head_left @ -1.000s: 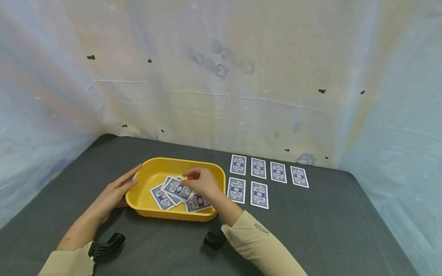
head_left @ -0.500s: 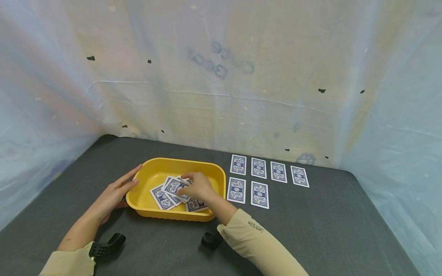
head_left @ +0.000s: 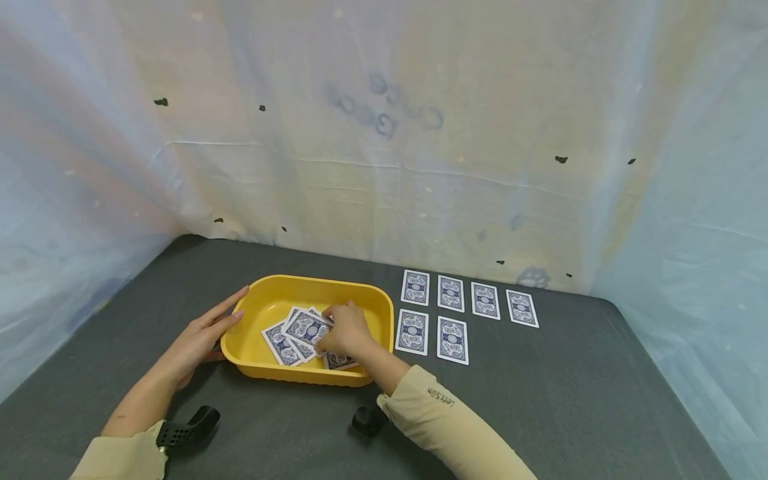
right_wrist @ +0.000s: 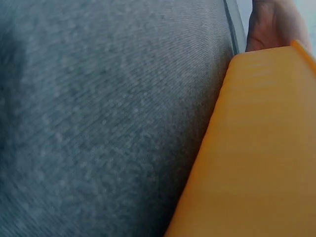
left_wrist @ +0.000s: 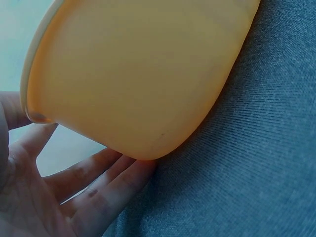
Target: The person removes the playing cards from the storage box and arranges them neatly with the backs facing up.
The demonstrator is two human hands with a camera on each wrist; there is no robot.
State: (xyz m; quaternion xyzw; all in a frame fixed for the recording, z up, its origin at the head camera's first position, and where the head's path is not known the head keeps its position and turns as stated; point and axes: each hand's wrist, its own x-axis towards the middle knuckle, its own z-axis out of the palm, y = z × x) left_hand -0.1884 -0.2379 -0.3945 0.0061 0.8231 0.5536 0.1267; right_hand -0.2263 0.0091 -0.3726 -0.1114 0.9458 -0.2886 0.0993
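Note:
In the head view, a yellow tray [head_left: 276, 373] stands on the dark table, with several blue-and-white playing cards face down in it. My left hand [head_left: 195, 343] holds the tray's left end, some fingers at the rim and others against the outer wall. The left wrist view shows those fingers [left_wrist: 98, 197] under the wall's curve. Over the tray, my right hand [head_left: 349, 332] pinches the right end of the top playing card [head_left: 305, 328] between thumb and fingers. Its fingertips are partly hidden. The right wrist view shows only the tray's side [right_wrist: 256, 148], the table and part of the left hand.
Right of the tray, several face-down cards lie in two rows, a longer back row [head_left: 450, 293] and two cards in front, one being this front card [head_left: 453, 340]. A pale plastic sheet [head_left: 384, 200] hangs behind the table [head_left: 540, 400]. Black wrist straps [head_left: 189, 427] sit below the hands.
My right hand has shifted slightly and its fingers have closed in on the top card's right end. The left hand and the tray stay about where they were.

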